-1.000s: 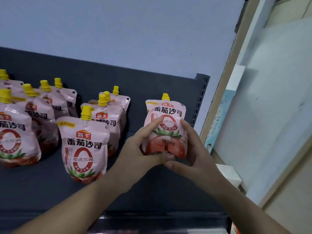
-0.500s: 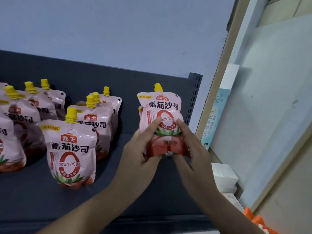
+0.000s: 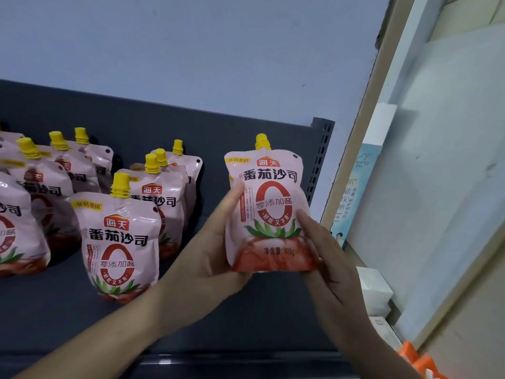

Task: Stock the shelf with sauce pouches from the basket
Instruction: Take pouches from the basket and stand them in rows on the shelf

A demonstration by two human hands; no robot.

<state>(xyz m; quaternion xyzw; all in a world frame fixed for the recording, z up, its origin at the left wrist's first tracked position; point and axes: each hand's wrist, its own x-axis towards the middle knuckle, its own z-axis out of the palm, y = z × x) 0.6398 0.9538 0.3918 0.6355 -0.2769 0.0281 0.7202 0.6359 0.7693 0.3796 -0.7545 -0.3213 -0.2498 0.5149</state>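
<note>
One sauce pouch (image 3: 273, 187), upright, right end of shelf (image 3: 246, 318); I see left hand (image 3: 210, 258) and right hand (image 3: 328, 263) fingers curled round its sides.

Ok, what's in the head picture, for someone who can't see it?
A pink pouch is held upright by the left hand and right hand over a dark shelf. More yellow-capped pouches stand in rows to its left.

Left hand (image 3: 207, 258) and right hand (image 3: 334, 272) bare (forearms (image 3: 114, 335) too).

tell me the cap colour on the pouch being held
Yellow; the cap on the held pouch shows best in the head view.
</note>
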